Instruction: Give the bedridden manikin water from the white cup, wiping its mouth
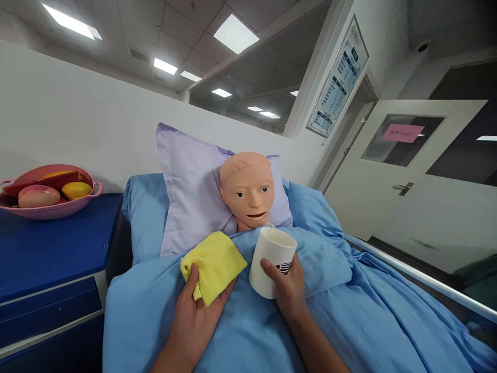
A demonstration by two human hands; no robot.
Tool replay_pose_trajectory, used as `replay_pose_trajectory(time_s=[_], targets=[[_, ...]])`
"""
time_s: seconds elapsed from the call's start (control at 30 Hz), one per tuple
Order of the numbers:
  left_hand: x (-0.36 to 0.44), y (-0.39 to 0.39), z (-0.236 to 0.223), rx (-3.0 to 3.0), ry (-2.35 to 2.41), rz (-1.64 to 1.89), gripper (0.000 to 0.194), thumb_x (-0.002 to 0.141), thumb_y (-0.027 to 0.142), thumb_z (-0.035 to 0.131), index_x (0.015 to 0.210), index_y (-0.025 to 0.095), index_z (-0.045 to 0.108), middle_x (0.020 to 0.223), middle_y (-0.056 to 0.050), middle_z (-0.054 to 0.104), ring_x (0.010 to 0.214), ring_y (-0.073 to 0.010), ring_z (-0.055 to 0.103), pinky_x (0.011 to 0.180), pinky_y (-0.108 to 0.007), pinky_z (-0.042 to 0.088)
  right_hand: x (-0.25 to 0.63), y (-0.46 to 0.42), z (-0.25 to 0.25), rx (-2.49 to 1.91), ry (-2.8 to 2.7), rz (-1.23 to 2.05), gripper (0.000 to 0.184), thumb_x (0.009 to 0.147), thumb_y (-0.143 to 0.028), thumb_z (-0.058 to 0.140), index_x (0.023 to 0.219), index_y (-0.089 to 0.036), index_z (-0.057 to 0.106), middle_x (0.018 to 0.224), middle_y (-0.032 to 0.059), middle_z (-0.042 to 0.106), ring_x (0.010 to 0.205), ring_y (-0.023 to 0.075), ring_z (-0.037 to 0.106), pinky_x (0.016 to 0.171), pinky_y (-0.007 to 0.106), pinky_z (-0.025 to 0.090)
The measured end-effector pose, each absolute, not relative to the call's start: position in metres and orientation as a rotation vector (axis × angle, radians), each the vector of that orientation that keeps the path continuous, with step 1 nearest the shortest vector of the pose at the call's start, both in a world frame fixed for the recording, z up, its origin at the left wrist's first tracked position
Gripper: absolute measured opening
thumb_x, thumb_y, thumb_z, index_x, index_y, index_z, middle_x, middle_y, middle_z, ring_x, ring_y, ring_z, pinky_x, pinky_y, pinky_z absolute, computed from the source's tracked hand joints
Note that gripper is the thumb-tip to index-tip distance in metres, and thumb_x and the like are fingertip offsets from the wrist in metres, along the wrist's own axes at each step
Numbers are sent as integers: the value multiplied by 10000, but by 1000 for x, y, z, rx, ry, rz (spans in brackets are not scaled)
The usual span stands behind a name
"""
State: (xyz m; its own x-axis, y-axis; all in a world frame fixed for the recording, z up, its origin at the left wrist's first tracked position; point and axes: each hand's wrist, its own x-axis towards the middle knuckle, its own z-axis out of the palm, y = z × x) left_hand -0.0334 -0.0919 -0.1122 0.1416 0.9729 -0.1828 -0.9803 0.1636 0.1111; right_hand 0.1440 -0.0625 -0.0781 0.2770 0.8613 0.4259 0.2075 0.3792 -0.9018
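Observation:
A training manikin (247, 189) lies in bed with its head on a lilac pillow (186, 191), covered up to the neck by a blue sheet (341, 311). My left hand (192, 321) holds a folded yellow cloth (213, 264) just below the manikin's chin, to its left. My right hand (287, 287) grips a white mug (272, 261) upright, its rim close under the manikin's mouth. What is inside the mug is hidden.
A blue bedside cabinet (50, 243) stands at the left with a pink bowl (83, 202) of fruit on top. A metal bed rail (423, 280) runs along the right side. A white door (407, 181) is behind it.

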Motion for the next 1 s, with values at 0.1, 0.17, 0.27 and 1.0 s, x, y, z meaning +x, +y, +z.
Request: replay_pose_trajectory(time_s=[0.1, 0.17, 0.27, 1.0], targets=[[-34, -94, -109, -21, 261, 1397, 525, 875, 363, 608, 1371, 281, 455, 1348, -111, 593, 1268, -319, 531, 1035, -590, 445, 143, -64, -75, -1147, -1261, 587, 541, 644, -487, 778, 1079, -222, 594, 853, 31, 696, 745, 236, 642, 624, 330, 521], [-36, -96, -109, -4, 275, 1402, 520, 869, 324, 621, 1361, 274, 462, 1327, -98, 611, 1265, -314, 534, 1033, -577, 456, 142, -65, -74, -1151, -1277, 576, 546, 637, -492, 785, 1074, -222, 600, 861, 32, 697, 757, 238, 642, 644, 335, 523], [-37, -98, -109, 15, 289, 1410, 490, 861, 274, 628, 1331, 290, 490, 1316, -63, 624, 1278, -310, 522, 1033, -553, 467, 143, -65, -74, -1150, -1292, 580, 581, 630, -493, 793, 1105, -221, 597, 901, 44, 703, 783, 248, 645, 665, 345, 524], [-39, -100, -111, -21, 354, 1422, 496, 841, 266, 658, 1315, 281, 511, 1254, -73, 666, 1221, -295, 576, 1043, -580, 441, 146, -60, -74, -1132, -1248, 723, 570, 658, -486, 783, 1131, -231, 593, 937, 39, 704, 820, 251, 650, 698, 360, 541]])
